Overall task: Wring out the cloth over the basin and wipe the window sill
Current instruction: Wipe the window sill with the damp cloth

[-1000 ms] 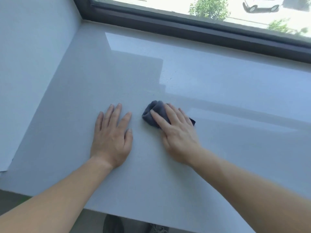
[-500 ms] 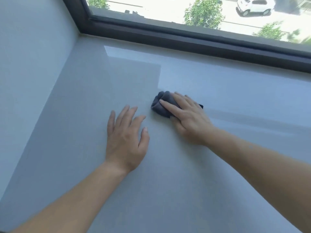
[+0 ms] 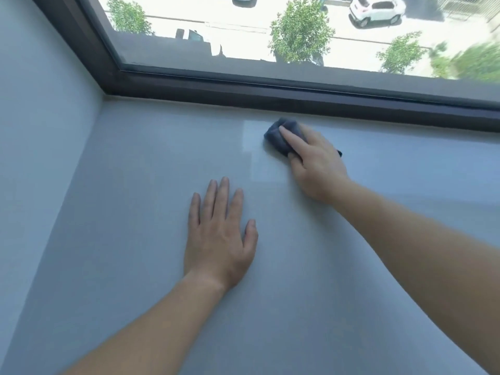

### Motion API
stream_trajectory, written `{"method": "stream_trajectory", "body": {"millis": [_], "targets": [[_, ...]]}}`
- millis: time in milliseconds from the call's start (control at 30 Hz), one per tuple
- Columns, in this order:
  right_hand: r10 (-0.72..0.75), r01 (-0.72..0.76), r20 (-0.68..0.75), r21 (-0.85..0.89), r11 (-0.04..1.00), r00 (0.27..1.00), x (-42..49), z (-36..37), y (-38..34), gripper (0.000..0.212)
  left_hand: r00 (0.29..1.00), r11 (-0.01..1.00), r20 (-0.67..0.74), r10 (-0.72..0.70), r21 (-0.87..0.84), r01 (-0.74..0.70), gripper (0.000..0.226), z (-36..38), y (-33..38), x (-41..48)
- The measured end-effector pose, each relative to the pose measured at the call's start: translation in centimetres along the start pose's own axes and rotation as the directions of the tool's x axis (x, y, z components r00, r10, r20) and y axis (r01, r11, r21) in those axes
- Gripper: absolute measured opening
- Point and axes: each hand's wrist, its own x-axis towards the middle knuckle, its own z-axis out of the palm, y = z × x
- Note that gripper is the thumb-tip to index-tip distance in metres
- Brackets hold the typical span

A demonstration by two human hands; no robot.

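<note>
A small dark grey cloth (image 3: pixel 276 135) lies bunched on the pale grey window sill (image 3: pixel 135 212), close to the dark window frame. My right hand (image 3: pixel 313 163) presses down on the cloth with its fingers stretched over it; most of the cloth is hidden under the hand. My left hand (image 3: pixel 219 234) rests flat on the sill nearer to me, fingers apart, holding nothing. No basin is in view.
The dark window frame (image 3: pixel 297 96) runs along the back of the sill and up the left corner. A pale wall (image 3: pixel 40 131) closes the sill on the left. Outside the glass are trees and a white car (image 3: pixel 377 9).
My right hand has pushed the cloth away from me, up to near the window frame. My left hand has stayed flat on the sill, behind it. The view has tilted up toward the window.
</note>
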Motion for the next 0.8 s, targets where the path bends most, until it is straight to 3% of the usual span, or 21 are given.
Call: {"method": "stream_trajectory", "body": {"millis": [67, 100, 233, 433, 533, 633, 700, 800], "targets": [[0.185, -0.185, -0.068, 0.005, 0.983, 0.98, 1.3, 0.4, -0.8, 0.054, 1.0, 1.0, -0.005, 0.006, 0.005, -0.006, 0.065, 0.0, 0.0, 0.1], [0.184, -0.185, -0.084, -0.004, 0.983, 0.979, 1.1, 0.8, -1.8, 0.053, 1.0, 1.0, -0.007, 0.009, 0.005, -0.009, 0.065, 0.0, 0.0, 0.1], [-0.117, 0.119, 0.026, -0.053, 0.992, 0.993, -0.5, 1.6, -4.1, 0.051, 1.0, 1.0, -0.018, 0.015, -0.001, -0.015, 0.063, -0.1, 0.0, 0.1], [-0.111, 0.112, 0.026, -0.046, 0.993, 0.993, 1.5, 1.0, -2.4, 0.052, 1.0, 1.0, -0.019, 0.014, -0.012, -0.014, 0.063, 0.0, -0.1, 0.2], [0.05, -0.05, -0.008, -0.028, 0.998, 0.999, 0.8, -0.5, 1.6, 0.054, 1.0, 1.0, -0.023, 0.021, -0.011, -0.021, 0.063, 0.0, -0.1, 0.2], [0.292, -0.297, -0.12, -0.024, 0.955, 0.949, -0.2, -1.8, 5.2, 0.051, 1.0, 1.0, -0.013, 0.023, -0.001, -0.023, 0.063, 0.0, -0.1, 0.2], [0.351, -0.353, -0.141, 0.01, 0.935, 0.926, -0.7, -1.4, 4.4, 0.051, 1.0, 1.0, -0.01, 0.022, 0.002, -0.022, 0.064, 0.0, -0.1, 0.2], [0.143, -0.144, -0.077, -0.012, 0.989, 0.987, -2.9, -1.0, 2.7, 0.054, 1.0, 1.0, -0.008, 0.018, 0.004, -0.018, 0.063, 0.0, 0.0, 0.1]]}}
